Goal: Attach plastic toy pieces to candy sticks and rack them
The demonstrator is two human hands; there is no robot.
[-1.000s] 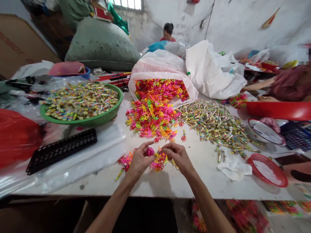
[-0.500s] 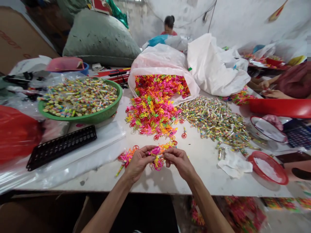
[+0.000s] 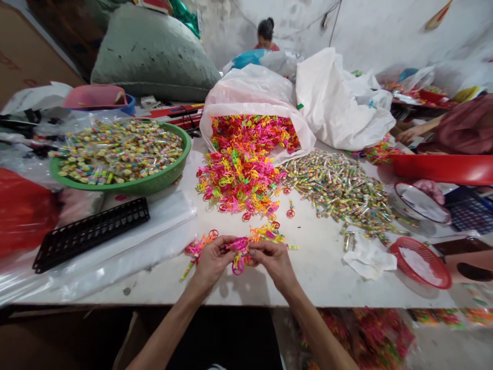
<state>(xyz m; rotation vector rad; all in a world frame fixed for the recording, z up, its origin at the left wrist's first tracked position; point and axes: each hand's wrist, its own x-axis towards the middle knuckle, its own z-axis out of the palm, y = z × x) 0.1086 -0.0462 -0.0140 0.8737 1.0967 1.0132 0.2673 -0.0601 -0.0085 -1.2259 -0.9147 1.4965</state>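
Both my hands meet above the near part of the white table (image 3: 162,288). My left hand (image 3: 212,262) pinches a small pink plastic toy (image 3: 239,246) with a ring-like wheel hanging below it. My right hand (image 3: 274,259) is closed at the other side of the same small cluster, its fingertips pressed together; what exactly lies in them is partly hidden. Just behind my hands lie a few loose toys and candy tubes (image 3: 271,232). More orange and pink toys (image 3: 198,245) sit to the left of my left hand.
A white sack (image 3: 254,85) spills colourful plastic toys (image 3: 242,174) onto the table. Wrapped candy tubes (image 3: 342,192) are heaped to the right; others fill a green basin (image 3: 154,177). A black tray (image 3: 92,234), a red basket (image 3: 419,262) and a co-worker's arm (image 3: 419,129) flank them.
Both hands, still together on the toy, have shifted slightly left in view. The whole scene has also drifted slightly left. At the right, the co-worker's arm has changed position.
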